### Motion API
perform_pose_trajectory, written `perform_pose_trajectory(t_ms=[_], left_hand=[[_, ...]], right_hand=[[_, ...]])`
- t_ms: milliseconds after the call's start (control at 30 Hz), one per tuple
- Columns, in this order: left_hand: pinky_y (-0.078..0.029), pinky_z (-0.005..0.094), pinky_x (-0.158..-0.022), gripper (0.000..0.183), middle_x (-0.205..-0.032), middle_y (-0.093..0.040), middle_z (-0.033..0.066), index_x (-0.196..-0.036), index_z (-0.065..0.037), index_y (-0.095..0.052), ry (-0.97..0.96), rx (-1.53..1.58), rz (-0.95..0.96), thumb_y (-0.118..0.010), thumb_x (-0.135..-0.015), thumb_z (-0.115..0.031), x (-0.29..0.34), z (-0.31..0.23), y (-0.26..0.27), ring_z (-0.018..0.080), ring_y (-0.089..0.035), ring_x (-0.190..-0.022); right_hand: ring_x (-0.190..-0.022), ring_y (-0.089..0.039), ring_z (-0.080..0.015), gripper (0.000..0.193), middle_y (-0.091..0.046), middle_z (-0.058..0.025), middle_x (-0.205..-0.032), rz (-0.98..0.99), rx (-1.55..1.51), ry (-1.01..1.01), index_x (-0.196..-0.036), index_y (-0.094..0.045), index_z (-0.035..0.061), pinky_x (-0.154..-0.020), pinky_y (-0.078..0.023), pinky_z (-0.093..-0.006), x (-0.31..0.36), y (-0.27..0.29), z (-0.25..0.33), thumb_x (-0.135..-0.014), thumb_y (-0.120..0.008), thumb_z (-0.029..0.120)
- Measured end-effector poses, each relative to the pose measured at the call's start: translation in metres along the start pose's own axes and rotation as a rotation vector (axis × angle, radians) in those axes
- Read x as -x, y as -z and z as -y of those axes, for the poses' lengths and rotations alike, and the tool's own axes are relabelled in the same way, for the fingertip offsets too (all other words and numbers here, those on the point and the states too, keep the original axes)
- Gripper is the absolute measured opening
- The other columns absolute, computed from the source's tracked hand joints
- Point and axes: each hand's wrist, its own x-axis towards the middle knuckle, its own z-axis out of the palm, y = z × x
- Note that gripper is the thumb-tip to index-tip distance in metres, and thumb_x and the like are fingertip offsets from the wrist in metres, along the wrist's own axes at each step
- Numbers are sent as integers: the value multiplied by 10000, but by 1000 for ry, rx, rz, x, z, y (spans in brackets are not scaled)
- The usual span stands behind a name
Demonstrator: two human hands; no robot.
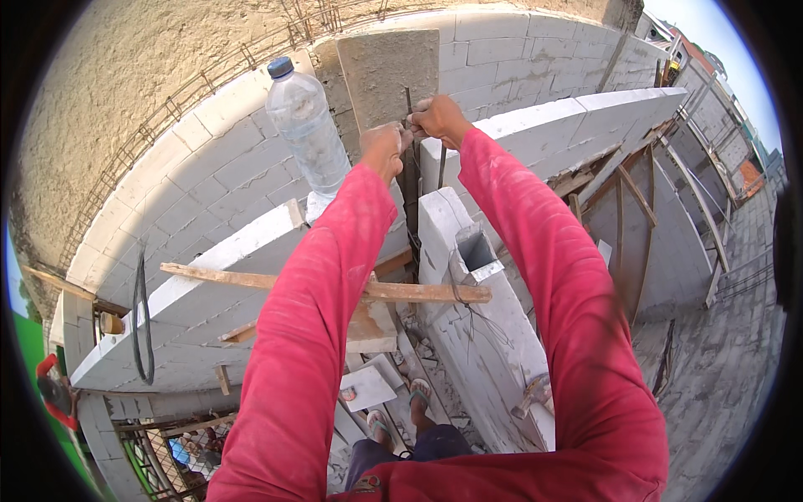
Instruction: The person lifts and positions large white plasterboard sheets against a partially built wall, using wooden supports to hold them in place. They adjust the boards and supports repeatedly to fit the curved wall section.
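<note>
Both my arms reach forward in pink sleeves to a gap between white block walls, and my hands meet there. My left hand (384, 151) is closed, its fingertips pinched against those of my right hand (442, 120), which is also closed. Whatever is between the fingers is too small to make out. Right at the hands a thin steel bar (408, 97) stands upright; another steel bar (442, 166) shows just below my right hand. Behind them leans a rough grey board (393, 75). A large clear plastic bottle (308, 125) with a blue cap stands on the wall left of my left hand.
A wooden batten (385, 290) crosses below my arms. Nearer stands a white block wall (481, 351) with a square metal tube (477, 251), loose wire (481, 322) and a hammer (534, 395) on it. Black cable (142, 322) hangs on the left wall. Rubble surrounds my sandalled feet.
</note>
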Motion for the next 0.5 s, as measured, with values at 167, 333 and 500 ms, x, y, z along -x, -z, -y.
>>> perform_pose_trajectory(t_ms=[167,333,500], left_hand=[[-573,331,-878,254,-1199,-725,146,-1222,51,-687,352,542,-64,-665,-999,-69,-22,12,-9,219,-698,-992],[-628,311,-730,155,-1032,-672,190,-1099,72,-681,590,877,-205,-582,-984,42,-28,-13,-12,238,-697,-879],[-620,299,-688,122,-932,-683,158,-1047,79,-685,589,933,-248,-604,-963,42,-9,-37,-3,228,-699,-774]], right_hand=[[-731,-728,-211,126,-747,-127,-841,66,-506,-163,-865,-777,8,-626,-565,-344,11,3,12,-862,-686,94],[-762,-678,-148,83,-691,-50,-842,111,-542,-187,-894,-707,12,-701,-614,-272,24,18,25,-957,-664,44],[-747,-676,-167,66,-677,-44,-807,62,-619,-192,-892,-707,16,-702,-585,-281,23,9,16,-939,-675,51]])
